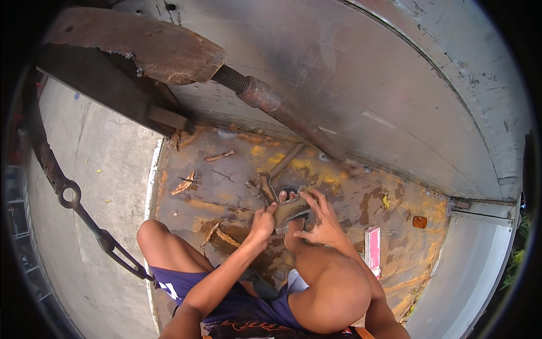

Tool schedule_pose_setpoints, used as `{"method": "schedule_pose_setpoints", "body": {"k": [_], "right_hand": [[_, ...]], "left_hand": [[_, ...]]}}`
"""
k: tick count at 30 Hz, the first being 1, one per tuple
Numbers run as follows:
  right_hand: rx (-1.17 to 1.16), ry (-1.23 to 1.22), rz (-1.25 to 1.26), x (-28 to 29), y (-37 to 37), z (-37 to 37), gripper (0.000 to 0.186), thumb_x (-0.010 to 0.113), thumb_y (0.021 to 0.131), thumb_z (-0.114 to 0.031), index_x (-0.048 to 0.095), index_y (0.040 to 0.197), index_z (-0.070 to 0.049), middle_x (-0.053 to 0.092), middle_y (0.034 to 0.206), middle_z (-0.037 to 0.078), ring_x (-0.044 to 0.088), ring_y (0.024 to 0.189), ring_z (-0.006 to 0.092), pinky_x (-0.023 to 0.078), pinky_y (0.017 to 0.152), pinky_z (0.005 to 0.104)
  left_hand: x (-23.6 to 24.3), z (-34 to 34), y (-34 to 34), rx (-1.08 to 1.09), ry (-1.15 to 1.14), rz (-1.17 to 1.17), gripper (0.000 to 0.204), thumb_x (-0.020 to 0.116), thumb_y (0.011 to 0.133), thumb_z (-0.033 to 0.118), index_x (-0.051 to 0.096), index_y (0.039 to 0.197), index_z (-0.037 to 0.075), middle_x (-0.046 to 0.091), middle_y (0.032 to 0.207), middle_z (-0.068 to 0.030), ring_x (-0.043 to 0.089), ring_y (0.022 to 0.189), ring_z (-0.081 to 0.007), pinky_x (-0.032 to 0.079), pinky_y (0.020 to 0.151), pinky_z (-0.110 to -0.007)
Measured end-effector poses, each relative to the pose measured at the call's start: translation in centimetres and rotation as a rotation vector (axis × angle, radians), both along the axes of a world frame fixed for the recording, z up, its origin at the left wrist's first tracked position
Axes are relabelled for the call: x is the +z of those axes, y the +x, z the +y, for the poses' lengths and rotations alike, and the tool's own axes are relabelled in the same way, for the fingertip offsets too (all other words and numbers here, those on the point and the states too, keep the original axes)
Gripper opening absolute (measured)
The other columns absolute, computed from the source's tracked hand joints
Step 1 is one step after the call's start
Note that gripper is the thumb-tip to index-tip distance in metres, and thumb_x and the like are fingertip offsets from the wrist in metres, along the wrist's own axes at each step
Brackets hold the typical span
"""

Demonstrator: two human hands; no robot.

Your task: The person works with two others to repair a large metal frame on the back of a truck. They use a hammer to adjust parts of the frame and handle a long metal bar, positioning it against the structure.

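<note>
A grey-brown metal piece with rough, jagged edges lies across my bare foot, whose toes show just past it. My left hand is closed on its left side, thumb pressed near the edge. On the other side my right hand is spread and curved, fingertips at the far edge and thumb low by my ankle. Just beyond the left hand, a narrow rough-edged metal strip slants upward. A rusty rod lies farther off. What is under the piece is hidden.
I sit on a rusty, stained metal platform beside a tall grey metal wall. A thick threaded bar slants overhead. Nearby are a pink-and-white box, an orange-brown cup-like object and dry leaves. Concrete lies left.
</note>
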State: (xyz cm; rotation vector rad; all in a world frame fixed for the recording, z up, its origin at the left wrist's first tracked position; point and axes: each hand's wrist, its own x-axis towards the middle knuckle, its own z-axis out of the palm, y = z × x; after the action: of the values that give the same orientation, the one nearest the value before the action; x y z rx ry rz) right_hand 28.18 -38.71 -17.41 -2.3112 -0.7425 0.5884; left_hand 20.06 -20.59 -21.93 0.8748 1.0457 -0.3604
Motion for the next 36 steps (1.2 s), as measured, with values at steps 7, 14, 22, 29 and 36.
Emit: {"method": "schedule_pose_setpoints", "body": {"k": [7, 14, 22, 29, 36], "right_hand": [[0.144, 0.083, -0.145, -2.7, 3.1, 1.5, 0.032, 0.065, 0.094, -0.03, 0.069, 0.118, -0.01, 0.067, 0.117, 0.01, 0.059, 0.11, 0.032, 0.043, 0.096, 0.0444], [0.192, 0.097, 0.146, -8.6, 3.3, 8.4, 0.03, 0.061, 0.098, -0.032, 0.068, 0.115, -0.007, 0.068, 0.117, 0.014, 0.061, 0.109, 0.0351, 0.042, 0.1, 0.0435], [0.092, 0.335, 0.105, -4.9, 5.7, 6.8, 0.029, 0.069, 0.094, -0.024, 0.068, 0.118, -0.007, 0.068, 0.118, 0.012, 0.067, 0.1, 0.0288, 0.053, 0.087, 0.0399], [-0.024, 0.37, -0.13, 3.0, 16.8, 5.8, 0.048, 0.082, 0.083, -0.035, 0.067, 0.115, -0.003, 0.068, 0.107, 0.016, 0.066, 0.1, 0.0255, 0.053, 0.088, 0.039], [-0.002, 0.201, 0.149, 4.2, 18.6, 8.0, 0.066, 0.09, 0.069, -0.042, 0.066, 0.119, -0.007, 0.068, 0.109, 0.013, 0.063, 0.104, 0.0273, 0.05, 0.092, 0.0424]], "left_hand": [[0.2, 3.8, 1.7, 0.096, -0.35, 0.099, 0.032, 0.045, 0.104, 0.029, 0.054, 0.117, 0.002, 0.062, 0.077, -0.007, 0.054, 0.054, -0.0157, 0.04, 0.043, -0.029], [-6.7, 8.1, 0.5, 0.137, -0.292, 0.22, 0.035, 0.042, 0.103, 0.028, 0.044, 0.133, 0.01, 0.054, 0.081, -0.0043, 0.054, 0.062, -0.0159, 0.042, 0.05, -0.032], [-9.6, 8.6, 0.1, 0.15, -0.171, 0.231, 0.042, 0.043, 0.105, 0.028, 0.044, 0.142, 0.009, 0.059, 0.082, -0.0025, 0.057, 0.064, -0.0143, 0.043, 0.053, -0.032], [-9.1, 9.0, 0.8, 0.155, -0.107, 0.207, 0.042, 0.047, 0.104, 0.029, 0.046, 0.139, 0.007, 0.06, 0.084, -0.0033, 0.058, 0.064, -0.0157, 0.047, 0.054, -0.032], [-4.5, 7.0, 1.8, 0.273, -0.08, 0.151, 0.025, 0.053, 0.1, 0.023, 0.052, 0.113, 0.002, 0.058, 0.082, -0.0061, 0.061, 0.063, -0.0181, 0.051, 0.053, -0.032]]}}
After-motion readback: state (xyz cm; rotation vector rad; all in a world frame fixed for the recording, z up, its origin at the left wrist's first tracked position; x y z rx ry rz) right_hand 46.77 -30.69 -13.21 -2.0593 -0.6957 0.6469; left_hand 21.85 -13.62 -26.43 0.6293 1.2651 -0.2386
